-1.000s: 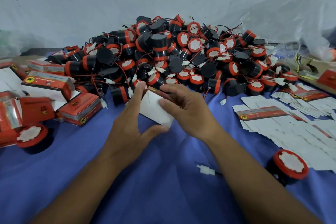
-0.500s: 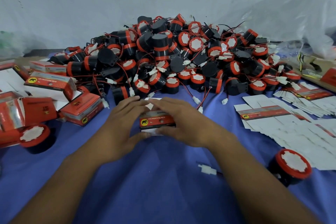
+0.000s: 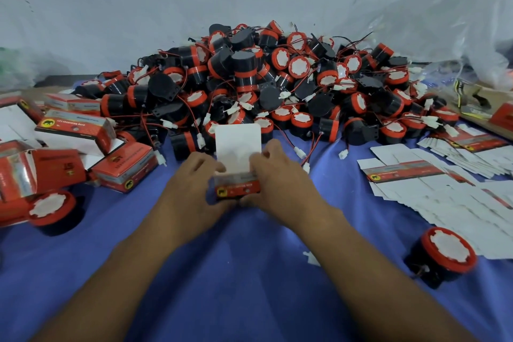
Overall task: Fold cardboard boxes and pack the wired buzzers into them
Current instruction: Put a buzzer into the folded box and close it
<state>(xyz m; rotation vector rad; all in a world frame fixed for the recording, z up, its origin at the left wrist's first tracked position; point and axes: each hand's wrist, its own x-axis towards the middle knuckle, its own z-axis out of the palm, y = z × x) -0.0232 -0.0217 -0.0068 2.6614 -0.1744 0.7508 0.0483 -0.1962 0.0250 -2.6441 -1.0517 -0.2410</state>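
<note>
- Cardboard boxes (image 3: 75, 133), already folded, lie far left on the blue bench (image 3: 249, 272).
- Left hand (image 3: 191, 189) grips the centre box (image 3: 238, 189), white flap up, just before the buzzer pile (image 3: 277, 86).
- Right hand (image 3: 280, 183) grips its other side.
- Flat blanks (image 3: 433, 189) spread far right.

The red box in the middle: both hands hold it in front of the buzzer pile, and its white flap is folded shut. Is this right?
Not quite. The head view shows the white flap standing up open, not folded shut. The rest is right: the left hand and the right hand hold the red box in front of the buzzer pile.
</note>
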